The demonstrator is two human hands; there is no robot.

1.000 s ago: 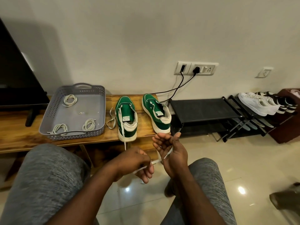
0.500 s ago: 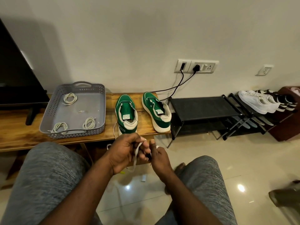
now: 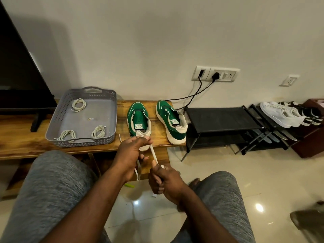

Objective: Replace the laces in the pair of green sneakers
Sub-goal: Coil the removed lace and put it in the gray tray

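Lace (image 3: 153,152): stretched between my hands, right of tray (image 3: 78,141); left hand (image 3: 131,155) pinches upper end, right hand (image 3: 163,181) grips lower. Nearer sneaker (image 3: 138,118) bare, farther sneaker (image 3: 171,120) apparently laced. Coils (image 3: 78,104) in tray unused. Early stage, I judge.

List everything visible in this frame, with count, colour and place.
Green sneakers: 2, green with white soles, side by side on the bench.
Loose lace: 1, white, stretched between the hands.
Coiled laces: 3, off-white, in the tray.
Tray: 1, grey, on the bench beside the sneakers.
Bench: 1, brown wood, along the wall.
TV: 1, black, far end of the bench.
Shoe rack: 1, black, next to the bench.
White sneakers: 2, white, farther rack.
Cables: 2, black, plugged into the wall.
Left hand: grips the lace.
Right hand: grips the lace.
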